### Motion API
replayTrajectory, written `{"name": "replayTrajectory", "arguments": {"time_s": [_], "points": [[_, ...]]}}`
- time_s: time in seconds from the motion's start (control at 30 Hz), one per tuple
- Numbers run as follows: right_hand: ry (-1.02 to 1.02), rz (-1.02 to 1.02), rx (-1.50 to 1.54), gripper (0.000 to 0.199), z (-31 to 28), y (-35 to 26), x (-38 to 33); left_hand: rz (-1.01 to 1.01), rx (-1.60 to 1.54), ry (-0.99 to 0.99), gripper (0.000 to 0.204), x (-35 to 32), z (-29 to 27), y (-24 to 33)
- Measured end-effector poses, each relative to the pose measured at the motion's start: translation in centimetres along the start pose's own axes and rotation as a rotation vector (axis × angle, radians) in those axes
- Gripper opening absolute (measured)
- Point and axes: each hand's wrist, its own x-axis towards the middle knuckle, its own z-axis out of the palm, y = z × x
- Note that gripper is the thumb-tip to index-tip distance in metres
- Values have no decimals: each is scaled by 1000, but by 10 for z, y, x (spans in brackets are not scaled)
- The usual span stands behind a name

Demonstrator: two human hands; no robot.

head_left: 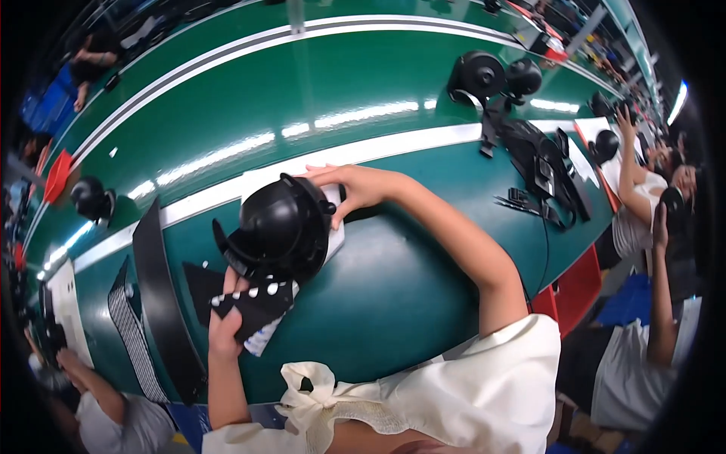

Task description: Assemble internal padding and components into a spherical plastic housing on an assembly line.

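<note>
A glossy black helmet [276, 227] sits tilted on a white piece of paper or card [335, 240], which it partly covers. My right hand [359, 188] curves around the helmet's far right edge, thumb on its side and fingertips over the far rim. In my left hand [227, 321] is a black pad with white dots [261, 300], pinched under the thumb beside the helmet's near edge. Some of the left fingers are hidden behind the pad and helmet. A blue-and-white patterned strip [262, 338] hangs from the pad's lower end.
Left of my hands lie a long curved black panel [160, 303] and a mesh strip [130, 340]. Black straps with buckles [537, 163] are heaped at the right. Other helmets [480, 74] stand on the green belt [363, 83] beyond the bench. Co-workers sit at both sides.
</note>
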Motion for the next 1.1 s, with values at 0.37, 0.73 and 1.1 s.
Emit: {"name": "replayTrajectory", "arguments": {"time_s": [0.37, 0.73, 1.1], "points": [[207, 0, 68, 125, 26, -65, -29, -90, -244, 139, 42, 6, -35, -23], [96, 378, -458, 51, -25, -124, -51, 17, 463, 140, 35, -50, 28, 38], [345, 178, 659, 41, 63, -198, -53, 333, 365, 198, 27, -38, 64, 40]]}}
